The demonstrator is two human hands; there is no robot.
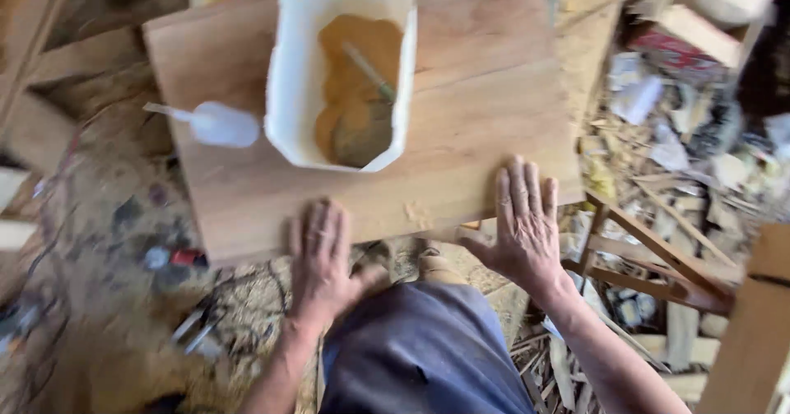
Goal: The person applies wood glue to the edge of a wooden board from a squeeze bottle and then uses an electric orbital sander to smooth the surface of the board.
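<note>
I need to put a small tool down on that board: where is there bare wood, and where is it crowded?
Bare wood lies right of the white tub, above the right hand, and in a strip between the tub and the left hand. The board is crowded left of the tub by the white scoop; scraps litter the floor.

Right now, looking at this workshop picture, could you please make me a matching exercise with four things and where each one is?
Things:
1. white tub
2. white scoop
3. left hand
4. right hand

Places:
A. flat on the near right corner of the wooden board
B. lying on the board, just left of the tub
C. flat on the board's near edge, toward the left
D. standing on the board, with brown paste and a stick inside

Pairs: 1-D, 2-B, 3-C, 4-A
</note>
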